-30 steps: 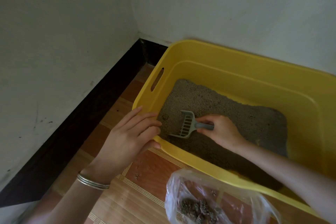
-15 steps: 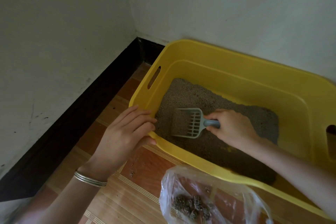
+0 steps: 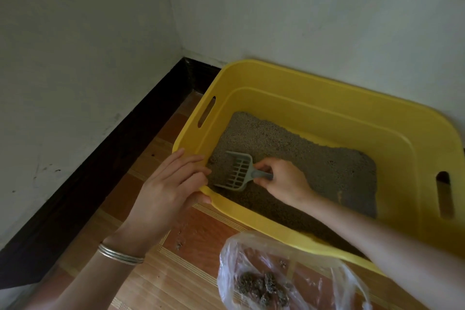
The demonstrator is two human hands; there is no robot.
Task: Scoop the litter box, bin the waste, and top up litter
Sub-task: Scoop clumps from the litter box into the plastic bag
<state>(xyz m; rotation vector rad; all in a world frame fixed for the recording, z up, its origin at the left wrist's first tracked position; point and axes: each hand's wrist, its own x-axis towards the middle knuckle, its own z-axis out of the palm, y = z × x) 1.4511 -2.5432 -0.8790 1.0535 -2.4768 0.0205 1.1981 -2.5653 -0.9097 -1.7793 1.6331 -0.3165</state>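
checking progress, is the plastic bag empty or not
Not empty: the bag holds a small pile of dark clumps, seen through its clear plastic.

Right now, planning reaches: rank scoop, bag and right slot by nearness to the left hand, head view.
1. scoop, inside the box, beside the left hand.
2. bag, on the floor.
3. right slot, box's right wall.

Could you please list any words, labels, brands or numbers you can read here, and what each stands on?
None: no readable text shows in this view.
The yellow litter box, the grey scoop, the clear plastic bag, the bracelet, the walls and the floor bear no visible lettering.
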